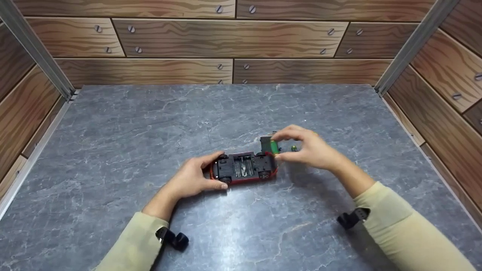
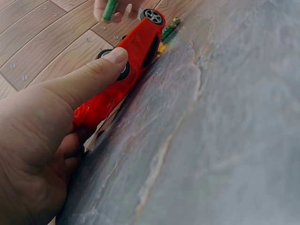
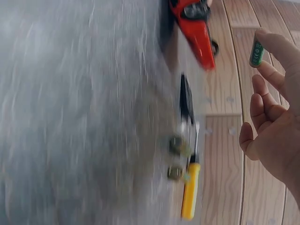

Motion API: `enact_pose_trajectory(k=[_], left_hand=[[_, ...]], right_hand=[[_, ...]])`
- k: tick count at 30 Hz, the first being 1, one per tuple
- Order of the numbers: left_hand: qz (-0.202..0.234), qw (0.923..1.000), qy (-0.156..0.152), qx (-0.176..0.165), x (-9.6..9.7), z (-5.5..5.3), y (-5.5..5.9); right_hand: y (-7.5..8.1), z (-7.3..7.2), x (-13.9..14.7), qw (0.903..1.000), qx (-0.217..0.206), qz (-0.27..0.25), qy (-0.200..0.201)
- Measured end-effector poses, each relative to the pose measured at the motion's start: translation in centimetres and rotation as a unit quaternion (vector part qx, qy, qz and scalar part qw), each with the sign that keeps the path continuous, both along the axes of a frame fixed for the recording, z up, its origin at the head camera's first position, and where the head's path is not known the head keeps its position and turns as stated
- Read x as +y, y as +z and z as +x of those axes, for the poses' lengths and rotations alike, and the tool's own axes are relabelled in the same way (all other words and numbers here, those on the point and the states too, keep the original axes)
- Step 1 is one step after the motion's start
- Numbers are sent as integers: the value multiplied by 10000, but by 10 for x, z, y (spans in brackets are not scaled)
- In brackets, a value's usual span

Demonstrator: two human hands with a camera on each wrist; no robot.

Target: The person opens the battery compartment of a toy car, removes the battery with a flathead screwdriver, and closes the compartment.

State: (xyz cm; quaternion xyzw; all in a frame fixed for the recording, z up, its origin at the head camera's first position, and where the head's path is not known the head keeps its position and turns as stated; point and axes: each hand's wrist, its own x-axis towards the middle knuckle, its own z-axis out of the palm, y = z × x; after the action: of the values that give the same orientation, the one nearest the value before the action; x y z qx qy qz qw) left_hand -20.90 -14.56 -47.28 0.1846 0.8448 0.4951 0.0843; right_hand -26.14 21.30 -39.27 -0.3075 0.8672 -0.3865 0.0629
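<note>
A red toy car (image 1: 244,167) lies upside down on the table, its dark underside and open battery compartment (image 1: 243,165) facing up. My left hand (image 1: 192,175) grips one end of it, thumb (image 2: 101,70) along the near side and fingers behind. Between the thumb and fingertips of my right hand (image 1: 310,148) is a green battery (image 1: 274,147), held up beside the car's other end. The right wrist view shows this battery (image 3: 257,52) pinched at its two ends, the remaining fingers loosely curled.
Just behind the car is a black ridged cover (image 1: 265,143). More green batteries (image 3: 176,145) lie on the table near my right hand, beside a screwdriver with a yellow handle (image 3: 190,192). Wood-patterned walls (image 1: 229,37) enclose the grey marbled table (image 1: 169,116).
</note>
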Motion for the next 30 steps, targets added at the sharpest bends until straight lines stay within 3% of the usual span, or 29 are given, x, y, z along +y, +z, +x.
enact_pose_trajectory(k=[4,14,30], left_hand=[[-54,10000,27,-17,0,0,0],[-63,9999,70,-46,0,0,1],[38,9999,14,163,0,0,0]], right_hand=[[-3,-6,23,9995,173,119,-220],[-17,-15,68,9981,157,184,-563],[-35,-24,101,9951,-55,374,-912]])
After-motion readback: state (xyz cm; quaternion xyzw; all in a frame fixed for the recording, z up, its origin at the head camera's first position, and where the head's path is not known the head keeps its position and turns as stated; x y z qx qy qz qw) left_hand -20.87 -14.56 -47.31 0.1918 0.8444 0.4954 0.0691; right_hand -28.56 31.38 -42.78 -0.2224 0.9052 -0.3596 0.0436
